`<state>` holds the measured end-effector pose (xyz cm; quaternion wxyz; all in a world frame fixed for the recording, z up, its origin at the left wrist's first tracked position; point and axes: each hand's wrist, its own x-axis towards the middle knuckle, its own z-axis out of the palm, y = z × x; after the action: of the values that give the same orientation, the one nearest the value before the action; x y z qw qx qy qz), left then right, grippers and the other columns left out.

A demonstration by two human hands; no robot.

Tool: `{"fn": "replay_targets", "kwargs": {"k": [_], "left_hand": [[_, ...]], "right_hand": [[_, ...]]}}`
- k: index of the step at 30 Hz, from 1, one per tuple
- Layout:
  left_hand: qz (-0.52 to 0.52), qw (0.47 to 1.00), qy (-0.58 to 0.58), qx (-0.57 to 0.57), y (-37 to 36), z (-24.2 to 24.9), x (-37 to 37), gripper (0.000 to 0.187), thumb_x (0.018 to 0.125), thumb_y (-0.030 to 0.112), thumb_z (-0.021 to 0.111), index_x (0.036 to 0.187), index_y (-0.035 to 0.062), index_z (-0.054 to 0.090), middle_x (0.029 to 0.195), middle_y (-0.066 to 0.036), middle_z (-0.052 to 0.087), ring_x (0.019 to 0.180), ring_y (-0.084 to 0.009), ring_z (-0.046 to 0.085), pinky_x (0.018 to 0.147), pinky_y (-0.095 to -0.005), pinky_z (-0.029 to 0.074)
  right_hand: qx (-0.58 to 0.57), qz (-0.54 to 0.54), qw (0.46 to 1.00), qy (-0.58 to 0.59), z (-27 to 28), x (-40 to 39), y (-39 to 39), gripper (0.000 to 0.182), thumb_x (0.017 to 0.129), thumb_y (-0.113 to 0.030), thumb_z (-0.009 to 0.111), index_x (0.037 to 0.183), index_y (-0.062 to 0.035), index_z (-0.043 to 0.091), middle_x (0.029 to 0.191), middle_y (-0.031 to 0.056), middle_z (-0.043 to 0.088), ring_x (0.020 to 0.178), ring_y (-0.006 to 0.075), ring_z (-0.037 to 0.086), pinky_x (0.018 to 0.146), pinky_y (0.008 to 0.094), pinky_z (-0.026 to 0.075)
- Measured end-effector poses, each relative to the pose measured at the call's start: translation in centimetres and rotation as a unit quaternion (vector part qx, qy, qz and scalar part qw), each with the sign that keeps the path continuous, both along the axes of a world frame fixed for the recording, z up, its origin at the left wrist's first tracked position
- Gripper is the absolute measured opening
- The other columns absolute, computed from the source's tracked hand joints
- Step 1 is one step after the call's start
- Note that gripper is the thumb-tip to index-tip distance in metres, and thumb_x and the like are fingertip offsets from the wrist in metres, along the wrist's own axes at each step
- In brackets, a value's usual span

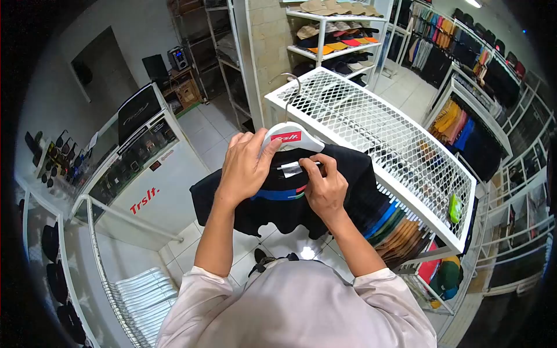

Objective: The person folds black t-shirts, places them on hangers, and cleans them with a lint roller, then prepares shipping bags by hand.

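Note:
A black T-shirt (pixel 342 168) with a blue stripe across it hangs spread in front of me on a white hanger (pixel 310 139). The hanger carries a red label and has a metal hook at its top. My left hand (pixel 246 165) is closed round the hanger's left shoulder, beside the red label. With its fingers pinched, my right hand (pixel 325 185) grips the shirt's collar next to a small white tag (pixel 291 169). Its fingertips touch the tag's right edge.
A white mesh-topped rack (pixel 371 127) with clothes hung beneath stands close on my right. To the left are a glass display counter (pixel 168 180) and a rail of white hangers (pixel 145 301). Cap shelves (pixel 333 49) rise at the back.

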<state>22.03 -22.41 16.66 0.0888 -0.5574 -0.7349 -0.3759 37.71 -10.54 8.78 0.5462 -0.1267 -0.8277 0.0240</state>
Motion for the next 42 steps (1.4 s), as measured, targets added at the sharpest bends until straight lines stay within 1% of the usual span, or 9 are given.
{"fn": "replay_targets", "kwargs": {"k": [6,19,27,32,35,37,39,40,42], "left_hand": [[-0.028,0.999,0.026,0.017,1.5,-0.3,2.0,0.040,0.106,0.038,0.054,0.101,-0.0003,0.064,0.081,-0.019,0.059,0.084,-0.0386,0.057,0.093,-0.0474,0.042],[-0.098,0.995,-0.003,0.005,4.2,-0.7,4.6,0.038,0.106,0.037,0.054,0.103,0.0008,0.065,0.080,-0.016,0.058,0.083,-0.0355,0.055,0.089,-0.0439,0.041],[-0.105,0.994,-0.006,-0.001,6.4,-1.7,5.2,0.040,0.105,0.039,0.055,0.103,0.0008,0.065,0.081,-0.016,0.057,0.083,-0.0358,0.055,0.089,-0.0436,0.041],[-0.113,0.994,0.004,0.008,7.9,-2.0,6.1,0.037,0.105,0.037,0.056,0.105,0.0013,0.066,0.082,-0.016,0.056,0.083,-0.0351,0.055,0.090,-0.0437,0.041],[-0.139,0.990,-0.002,0.002,8.8,-2.4,7.1,0.036,0.105,0.036,0.056,0.107,0.0017,0.066,0.083,-0.016,0.058,0.085,-0.0350,0.055,0.090,-0.0435,0.041],[-0.161,0.987,-0.005,0.006,9.3,-2.4,7.7,0.035,0.105,0.036,0.056,0.108,0.0019,0.066,0.084,-0.016,0.059,0.086,-0.0350,0.056,0.090,-0.0433,0.041],[-0.204,0.979,-0.024,0.006,9.7,-2.3,8.1,0.034,0.105,0.034,0.057,0.110,0.0019,0.066,0.086,-0.015,0.059,0.087,-0.0353,0.056,0.091,-0.0427,0.041],[-0.205,0.979,-0.014,0.005,10.0,-2.5,8.3,0.034,0.105,0.033,0.057,0.109,0.0007,0.066,0.085,-0.014,0.059,0.088,-0.0323,0.056,0.088,-0.0409,0.042],[-0.237,0.971,-0.043,-0.007,10.5,-2.3,8.7,0.034,0.105,0.032,0.057,0.108,0.0002,0.067,0.083,-0.013,0.059,0.086,-0.0301,0.056,0.086,-0.0397,0.043]], "right_hand": [[-0.018,-0.020,0.995,-0.093,0.4,0.9,-0.2,0.032,0.085,-0.005,0.065,0.116,-0.0122,0.069,0.097,0.0077,0.061,0.067,0.0227,0.068,0.057,0.0353,0.055],[-0.070,-0.081,0.968,-0.226,0.5,6.8,0.6,0.031,0.079,-0.007,0.070,0.110,-0.0083,0.068,0.106,0.0139,0.064,0.074,0.0284,0.071,0.061,0.0397,0.058],[-0.131,-0.140,0.937,-0.293,1.2,11.3,-1.5,0.048,0.094,-0.033,0.070,0.135,-0.0085,0.063,0.097,0.0140,0.061,0.072,0.0278,0.068,0.057,0.0390,0.056],[-0.129,-0.005,0.962,-0.240,1.6,14.1,-0.9,0.017,0.088,-0.018,0.074,0.097,-0.0070,0.063,0.096,0.0091,0.061,0.076,0.0284,0.068,0.065,0.0405,0.055],[-0.165,0.028,0.951,-0.258,2.1,15.3,-1.0,0.017,0.087,-0.017,0.075,0.097,-0.0073,0.065,0.095,0.0090,0.061,0.079,0.0288,0.068,0.065,0.0413,0.055],[-0.171,0.008,0.957,-0.234,1.7,15.8,-0.2,0.023,0.085,-0.017,0.077,0.105,-0.0073,0.068,0.098,0.0096,0.063,0.084,0.0284,0.068,0.067,0.0400,0.055],[-0.080,-0.150,0.985,-0.029,1.8,16.2,0.7,0.037,0.083,-0.018,0.079,0.117,-0.0079,0.069,0.110,0.0119,0.065,0.097,0.0300,0.066,0.080,0.0406,0.054],[-0.074,-0.212,0.973,-0.050,2.0,17.3,1.1,0.046,0.083,-0.020,0.081,0.125,-0.0084,0.068,0.121,0.0143,0.062,0.109,0.0332,0.060,0.095,0.0449,0.048],[-0.065,-0.270,0.959,-0.063,2.2,19.0,2.2,0.048,0.085,-0.028,0.080,0.127,-0.0083,0.067,0.124,0.0139,0.060,0.112,0.0350,0.058,0.099,0.0482,0.042]]}}
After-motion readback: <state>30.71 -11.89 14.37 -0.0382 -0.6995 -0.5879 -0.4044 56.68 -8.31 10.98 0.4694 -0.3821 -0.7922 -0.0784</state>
